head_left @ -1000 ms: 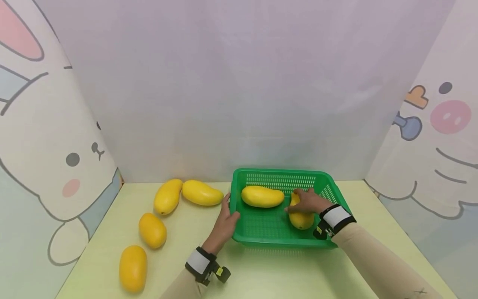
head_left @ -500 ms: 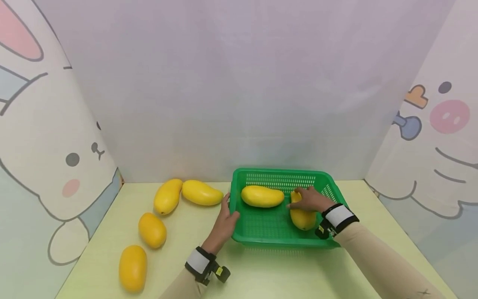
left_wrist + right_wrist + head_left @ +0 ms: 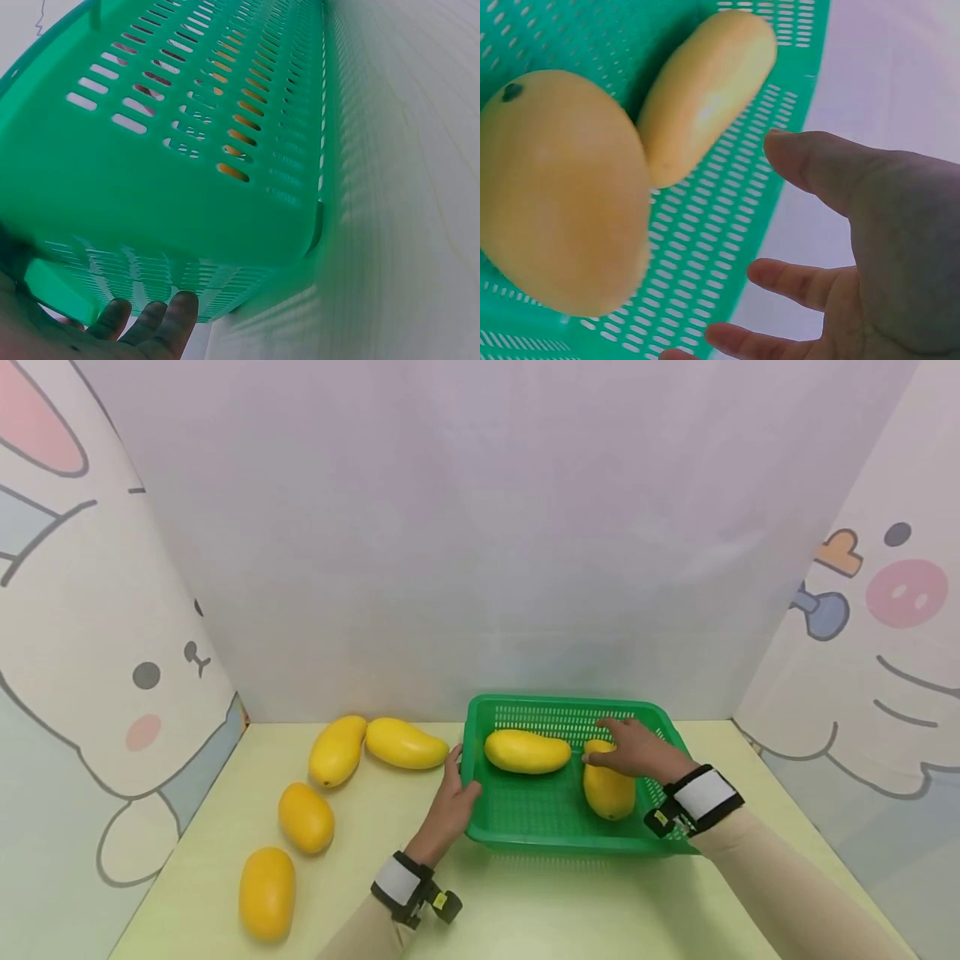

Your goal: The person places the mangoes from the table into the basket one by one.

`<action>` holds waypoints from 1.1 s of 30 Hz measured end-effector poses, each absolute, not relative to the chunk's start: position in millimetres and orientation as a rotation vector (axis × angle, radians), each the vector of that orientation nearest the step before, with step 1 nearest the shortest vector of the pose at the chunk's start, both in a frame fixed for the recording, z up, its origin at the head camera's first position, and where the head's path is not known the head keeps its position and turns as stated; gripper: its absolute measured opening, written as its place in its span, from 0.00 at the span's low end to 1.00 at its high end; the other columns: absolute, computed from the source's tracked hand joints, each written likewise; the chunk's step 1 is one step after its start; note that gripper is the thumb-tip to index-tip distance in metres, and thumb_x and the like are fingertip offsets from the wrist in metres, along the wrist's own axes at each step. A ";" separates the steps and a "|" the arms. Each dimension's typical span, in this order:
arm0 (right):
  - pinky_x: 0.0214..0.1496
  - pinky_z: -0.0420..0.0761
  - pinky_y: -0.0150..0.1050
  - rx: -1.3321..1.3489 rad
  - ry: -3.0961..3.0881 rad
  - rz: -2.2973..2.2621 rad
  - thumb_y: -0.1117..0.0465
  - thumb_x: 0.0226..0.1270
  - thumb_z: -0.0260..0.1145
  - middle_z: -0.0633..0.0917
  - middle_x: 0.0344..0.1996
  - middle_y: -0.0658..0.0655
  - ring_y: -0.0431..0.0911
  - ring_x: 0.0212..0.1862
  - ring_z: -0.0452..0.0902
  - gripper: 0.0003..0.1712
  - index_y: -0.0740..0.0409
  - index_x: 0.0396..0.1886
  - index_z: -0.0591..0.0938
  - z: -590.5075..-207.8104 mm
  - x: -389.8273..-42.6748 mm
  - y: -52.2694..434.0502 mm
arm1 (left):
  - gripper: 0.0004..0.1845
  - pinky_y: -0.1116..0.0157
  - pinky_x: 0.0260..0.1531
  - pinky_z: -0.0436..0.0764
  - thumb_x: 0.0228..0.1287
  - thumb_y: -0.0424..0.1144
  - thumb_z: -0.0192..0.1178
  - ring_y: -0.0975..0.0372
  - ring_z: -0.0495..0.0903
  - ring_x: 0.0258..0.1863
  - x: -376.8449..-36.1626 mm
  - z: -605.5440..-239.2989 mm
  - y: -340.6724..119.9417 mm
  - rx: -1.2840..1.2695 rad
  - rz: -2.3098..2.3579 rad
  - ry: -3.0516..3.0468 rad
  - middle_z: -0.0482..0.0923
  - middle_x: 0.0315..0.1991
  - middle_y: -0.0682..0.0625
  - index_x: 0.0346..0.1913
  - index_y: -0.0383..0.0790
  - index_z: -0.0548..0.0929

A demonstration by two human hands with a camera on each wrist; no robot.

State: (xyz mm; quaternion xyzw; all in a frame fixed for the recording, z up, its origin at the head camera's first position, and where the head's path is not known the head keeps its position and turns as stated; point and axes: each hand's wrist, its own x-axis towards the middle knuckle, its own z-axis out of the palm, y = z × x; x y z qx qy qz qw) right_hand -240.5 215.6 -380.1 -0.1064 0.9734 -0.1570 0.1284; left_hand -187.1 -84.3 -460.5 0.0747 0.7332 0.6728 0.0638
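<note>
Four loose mangoes (image 3: pixel 307 817) lie on the pale green table (image 3: pixel 525 910) at the left. The left hand (image 3: pixel 452 802) grips the near-left rim of the green basket (image 3: pixel 558 842). Inside lie a left mango (image 3: pixel 527 752) and a right mango (image 3: pixel 608 790). The right hand (image 3: pixel 637 750) hovers above the latter, fingers spread, holding nothing. Cartoon-animal panels flank a plain backdrop.

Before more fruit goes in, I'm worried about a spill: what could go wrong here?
The green basket is steadied only by the left hand at its left rim, so it might slide. The mango the right hand has released may roll against the other mango.
</note>
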 end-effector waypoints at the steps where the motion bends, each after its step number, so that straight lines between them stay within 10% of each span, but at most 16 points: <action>1: 0.62 0.69 0.68 -0.314 2.840 -0.462 0.44 0.72 0.64 0.63 0.69 0.80 0.75 0.70 0.57 0.44 0.69 0.75 0.63 -377.5 -239.4 214.7 | 0.40 0.37 0.68 0.57 0.71 0.30 0.43 0.39 0.57 0.72 -187.9 -461.0 -84.7 0.226 2.035 2.212 0.50 0.76 0.30 0.80 0.35 0.38; 33: 0.59 0.66 0.74 -0.510 3.229 -0.543 0.40 0.65 0.70 0.66 0.69 0.75 0.74 0.66 0.62 0.47 0.62 0.74 0.67 -340.3 -181.9 254.0 | 0.39 0.40 0.68 0.58 0.72 0.31 0.44 0.41 0.58 0.72 -188.4 -464.5 -85.8 0.230 2.018 2.219 0.51 0.76 0.33 0.81 0.41 0.41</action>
